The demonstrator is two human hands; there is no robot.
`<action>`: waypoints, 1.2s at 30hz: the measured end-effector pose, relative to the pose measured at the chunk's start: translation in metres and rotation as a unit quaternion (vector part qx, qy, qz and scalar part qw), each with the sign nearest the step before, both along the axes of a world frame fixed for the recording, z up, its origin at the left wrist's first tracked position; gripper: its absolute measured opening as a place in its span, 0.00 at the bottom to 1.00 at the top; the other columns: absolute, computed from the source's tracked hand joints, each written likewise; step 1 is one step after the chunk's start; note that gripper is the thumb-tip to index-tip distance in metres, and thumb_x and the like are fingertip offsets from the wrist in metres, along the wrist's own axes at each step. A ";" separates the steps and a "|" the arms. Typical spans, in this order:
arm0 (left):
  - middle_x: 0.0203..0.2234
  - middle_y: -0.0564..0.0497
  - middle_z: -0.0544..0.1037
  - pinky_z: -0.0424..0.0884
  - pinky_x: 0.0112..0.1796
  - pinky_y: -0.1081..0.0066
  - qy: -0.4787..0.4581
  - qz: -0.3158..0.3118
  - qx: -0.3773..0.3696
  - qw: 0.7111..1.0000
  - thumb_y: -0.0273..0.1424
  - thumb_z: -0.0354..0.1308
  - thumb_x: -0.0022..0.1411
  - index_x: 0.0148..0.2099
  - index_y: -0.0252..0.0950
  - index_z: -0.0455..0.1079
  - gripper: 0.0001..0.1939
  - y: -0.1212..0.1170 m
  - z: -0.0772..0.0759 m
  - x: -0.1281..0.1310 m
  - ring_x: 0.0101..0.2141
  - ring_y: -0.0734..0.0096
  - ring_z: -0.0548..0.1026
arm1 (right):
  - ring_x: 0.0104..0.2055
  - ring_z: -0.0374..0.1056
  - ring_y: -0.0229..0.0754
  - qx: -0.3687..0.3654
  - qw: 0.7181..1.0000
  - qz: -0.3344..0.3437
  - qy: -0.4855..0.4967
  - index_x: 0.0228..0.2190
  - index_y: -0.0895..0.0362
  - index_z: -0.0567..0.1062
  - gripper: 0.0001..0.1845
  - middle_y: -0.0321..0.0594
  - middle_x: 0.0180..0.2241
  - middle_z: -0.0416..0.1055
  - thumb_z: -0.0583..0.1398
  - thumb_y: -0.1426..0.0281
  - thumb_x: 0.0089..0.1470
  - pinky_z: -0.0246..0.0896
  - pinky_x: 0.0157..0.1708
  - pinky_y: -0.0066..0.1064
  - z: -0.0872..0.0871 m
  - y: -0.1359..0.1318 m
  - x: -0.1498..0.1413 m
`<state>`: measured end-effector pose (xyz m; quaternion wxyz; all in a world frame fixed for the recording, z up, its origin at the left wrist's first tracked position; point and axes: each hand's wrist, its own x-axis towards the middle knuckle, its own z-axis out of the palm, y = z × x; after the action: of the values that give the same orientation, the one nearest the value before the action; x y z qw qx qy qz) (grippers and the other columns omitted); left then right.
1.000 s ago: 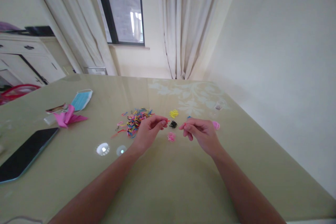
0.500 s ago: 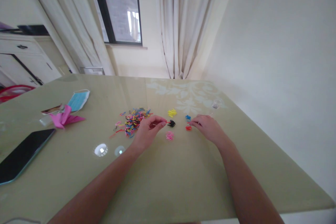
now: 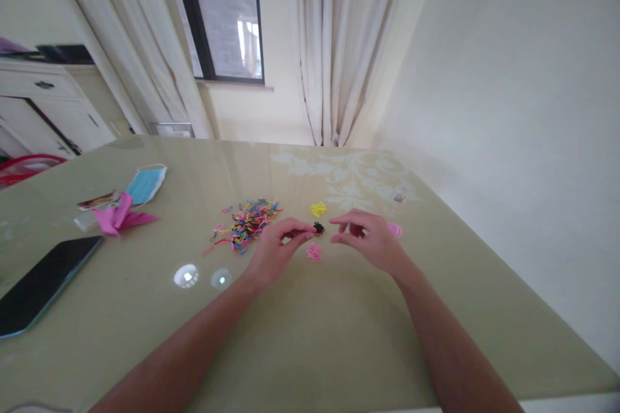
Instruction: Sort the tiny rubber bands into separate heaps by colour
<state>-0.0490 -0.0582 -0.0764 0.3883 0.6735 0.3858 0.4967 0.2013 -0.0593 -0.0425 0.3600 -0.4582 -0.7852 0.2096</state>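
Note:
Thumb and forefinger of my left hand are pinched together beside a small pile of black rubber bands; a bit of red rubber band shows at the fingertips. My right hand is just right of the black pile, thumb and forefinger apart with nothing visible between them. It covers the spot of the small blue and red piles. Yellow rubber bands lie behind the black ones, pink rubber bands in front. A mixed heap of colourful rubber bands lies left, partly behind my left hand.
A pink ring-shaped thing and a small clear object are on the right. At the left lie a phone, a pink folded piece and a blue face mask. A wall borders the table on the right.
My right hand has moved left towards the black pile and its fingers have parted, covering the blue and red piles. The left hand has shifted slightly right. The pink ring now shows.

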 end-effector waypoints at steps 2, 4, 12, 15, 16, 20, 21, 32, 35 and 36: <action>0.34 0.49 0.87 0.76 0.38 0.71 0.008 -0.001 0.018 1.000 0.37 0.67 0.65 0.41 0.41 0.85 0.08 -0.003 0.002 0.001 0.35 0.67 0.82 | 0.25 0.64 0.36 -0.010 0.999 0.038 0.037 0.43 0.54 0.86 0.24 0.40 0.32 0.79 0.70 0.48 0.57 0.60 0.27 0.29 0.000 -0.008 -0.018; 0.33 0.50 0.86 0.75 0.37 0.72 0.020 -0.006 0.027 0.999 0.37 0.67 0.66 0.41 0.40 0.85 0.08 -0.006 0.004 0.002 0.34 0.67 0.82 | 0.26 0.64 0.36 -0.004 0.998 0.049 0.048 0.40 0.54 0.86 0.21 0.39 0.30 0.79 0.68 0.50 0.60 0.60 0.28 0.29 -0.002 -0.014 -0.030; 0.40 0.47 0.87 0.76 0.41 0.69 0.008 -0.018 -0.001 1.000 0.42 0.64 0.68 0.47 0.40 0.84 0.14 0.000 0.006 -0.005 0.39 0.65 0.82 | 0.25 0.65 0.37 -0.061 0.986 0.071 0.135 0.36 0.54 0.87 0.17 0.40 0.28 0.79 0.65 0.55 0.65 0.59 0.26 0.29 0.003 -0.014 -0.023; 0.39 0.46 0.86 0.75 0.41 0.68 0.014 0.044 0.001 0.999 0.45 0.62 0.67 0.46 0.39 0.84 0.17 0.013 0.005 -0.017 0.38 0.64 0.81 | 0.22 0.62 0.34 -0.129 0.966 0.111 0.196 0.35 0.55 0.87 0.15 0.39 0.26 0.79 0.67 0.57 0.62 0.56 0.21 0.27 0.009 -0.015 -0.018; 0.38 0.46 0.86 0.75 0.41 0.68 0.025 0.070 0.004 0.997 0.46 0.62 0.67 0.45 0.38 0.84 0.18 0.017 0.004 -0.021 0.38 0.64 0.81 | 0.21 0.61 0.34 -0.139 0.961 0.119 0.209 0.34 0.55 0.87 0.15 0.39 0.25 0.78 0.68 0.57 0.62 0.55 0.21 0.27 0.010 -0.016 -0.017; 0.35 0.46 0.86 0.73 0.37 0.68 0.080 0.129 0.002 0.988 0.46 0.58 0.68 0.41 0.37 0.82 0.19 0.030 0.002 -0.034 0.36 0.63 0.80 | 0.20 0.60 0.33 -0.154 0.956 0.123 0.219 0.31 0.56 0.87 0.15 0.39 0.23 0.77 0.68 0.58 0.61 0.54 0.19 0.26 0.012 -0.018 -0.018; 0.35 0.47 0.86 0.72 0.36 0.68 0.092 0.131 0.000 0.987 0.46 0.57 0.68 0.40 0.37 0.81 0.19 0.032 0.001 -0.036 0.35 0.63 0.80 | 0.20 0.60 0.33 -0.155 0.956 0.122 0.218 0.31 0.56 0.87 0.15 0.39 0.23 0.77 0.68 0.58 0.61 0.54 0.20 0.26 0.013 -0.018 -0.018; 0.42 0.43 0.83 0.69 0.48 0.56 0.414 0.193 0.098 0.884 0.37 0.54 0.73 0.41 0.40 0.80 0.14 0.036 -0.004 -0.056 0.47 0.51 0.77 | 0.33 0.71 0.42 -0.081 0.992 -0.051 -0.076 0.35 0.52 0.88 0.13 0.42 0.34 0.81 0.64 0.61 0.63 0.61 0.34 0.33 0.000 0.014 0.034; 0.43 0.44 0.83 0.68 0.48 0.56 0.442 0.195 0.095 0.870 0.37 0.53 0.73 0.41 0.41 0.80 0.14 0.036 -0.005 -0.057 0.47 0.51 0.77 | 0.35 0.74 0.43 -0.081 0.981 -0.054 -0.169 0.34 0.51 0.88 0.12 0.42 0.35 0.82 0.63 0.66 0.65 0.62 0.38 0.34 -0.008 0.019 0.041; 0.43 0.44 0.83 0.68 0.48 0.57 0.445 0.195 0.096 0.869 0.37 0.53 0.73 0.41 0.41 0.80 0.14 0.036 -0.005 -0.057 0.47 0.51 0.77 | 0.36 0.74 0.43 -0.077 0.979 -0.050 -0.183 0.34 0.51 0.88 0.12 0.42 0.35 0.82 0.63 0.67 0.65 0.63 0.39 0.34 -0.010 0.020 0.041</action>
<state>-0.1061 -0.0225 -0.0814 0.0044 0.7682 0.5916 0.2448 0.2424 -0.0392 -0.0523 0.1844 -0.5537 -0.7954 0.1636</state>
